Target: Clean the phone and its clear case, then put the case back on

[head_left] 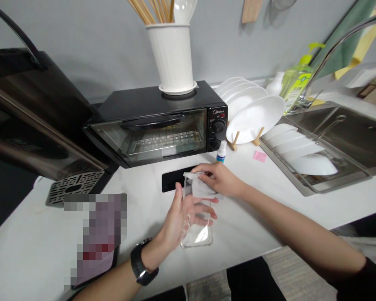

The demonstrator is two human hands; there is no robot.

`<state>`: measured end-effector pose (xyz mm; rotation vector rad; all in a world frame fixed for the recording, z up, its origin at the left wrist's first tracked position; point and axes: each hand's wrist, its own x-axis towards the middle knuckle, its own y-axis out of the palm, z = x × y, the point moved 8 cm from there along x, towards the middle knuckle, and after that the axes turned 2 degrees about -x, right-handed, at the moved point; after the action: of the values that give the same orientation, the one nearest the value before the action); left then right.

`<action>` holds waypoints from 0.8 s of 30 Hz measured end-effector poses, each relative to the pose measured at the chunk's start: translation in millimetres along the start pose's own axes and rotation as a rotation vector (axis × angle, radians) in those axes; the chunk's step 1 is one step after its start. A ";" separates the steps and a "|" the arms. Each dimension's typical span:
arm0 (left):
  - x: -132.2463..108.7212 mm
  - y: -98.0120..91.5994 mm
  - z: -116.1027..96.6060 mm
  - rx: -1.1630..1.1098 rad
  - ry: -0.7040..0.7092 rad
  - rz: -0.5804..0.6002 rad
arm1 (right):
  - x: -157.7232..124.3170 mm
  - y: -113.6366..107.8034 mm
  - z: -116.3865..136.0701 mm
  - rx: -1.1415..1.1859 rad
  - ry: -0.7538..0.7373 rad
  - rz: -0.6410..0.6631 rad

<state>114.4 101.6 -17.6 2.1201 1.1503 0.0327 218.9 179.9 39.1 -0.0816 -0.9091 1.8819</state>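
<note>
A clear phone case (200,236) stands tilted in my left hand (175,215); the thumb is along its left edge and the fingers show through from behind. My right hand (219,177) pinches a crumpled white tissue (199,188) against the upper end of the case. Behind both hands a black phone (172,180) lies flat on the white counter (144,217), its right part covered by the tissue and hand. Just beyond my right hand stands a small white spray bottle (221,152) with a blue label.
A black toaster oven (156,100) stands at the back, with a white utensil cup (172,54) on it. White plates (253,117) stand in a rack to its right, near a pink note (260,156) and the sink (310,184). A pixelated tablet-like object (100,238) lies at left.
</note>
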 end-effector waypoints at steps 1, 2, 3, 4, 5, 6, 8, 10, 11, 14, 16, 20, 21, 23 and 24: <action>0.0 1.3 0.9 0.004 -0.010 0.014 | -0.1 -1.8 -1.4 -0.038 0.018 -0.017; -0.2 2.6 1.8 0.005 -0.020 0.025 | -0.2 -3.8 -2.4 -0.095 0.034 -0.036; -0.5 3.8 2.6 0.002 -0.029 0.033 | -0.4 -5.3 -2.6 -0.149 0.042 -0.048; -0.7 4.2 2.9 -0.007 -0.031 0.031 | -0.5 -5.5 -1.9 -0.178 0.038 -0.048; -0.9 4.0 2.4 -0.018 -0.026 0.023 | -0.4 -4.6 -0.3 -0.169 0.023 -0.036; -1.0 3.4 1.5 -0.027 -0.015 0.011 | -0.4 -2.7 1.7 -0.124 0.001 -0.014; -1.0 2.0 -0.4 -0.037 0.006 -0.009 | -0.5 0.9 4.8 0.001 -0.035 0.030; -1.0 1.4 -0.7 -0.037 0.012 -0.016 | -0.5 0.7 3.2 0.031 -0.021 0.031; -0.9 2.2 0.4 -0.034 0.003 -0.005 | -0.6 -1.1 1.3 -0.014 0.000 0.011; -0.9 5.4 4.0 -0.031 -0.025 0.038 | -1.1 -6.2 -1.2 -0.223 0.042 -0.038; -0.6 4.4 3.0 -0.036 -0.004 0.031 | -0.8 -3.9 1.7 -0.226 0.020 -0.013; 0.2 -3.4 -3.3 -0.062 0.074 -0.061 | 0.3 5.1 2.8 -0.032 0.009 0.096; 0.3 -3.9 -4.0 -0.064 0.080 -0.071 | 0.6 5.0 0.7 -0.034 0.026 0.098; 0.3 -1.0 -3.1 -0.049 0.066 -0.047 | 0.9 1.8 -3.5 -0.115 0.055 0.071; 0.1 0.8 -2.4 -0.037 0.056 -0.030 | 0.8 -0.4 -4.7 -0.172 0.061 0.050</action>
<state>114.2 102.7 -15.4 2.0807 1.2057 0.0996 220.8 183.3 36.3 -0.2665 -1.0338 1.8341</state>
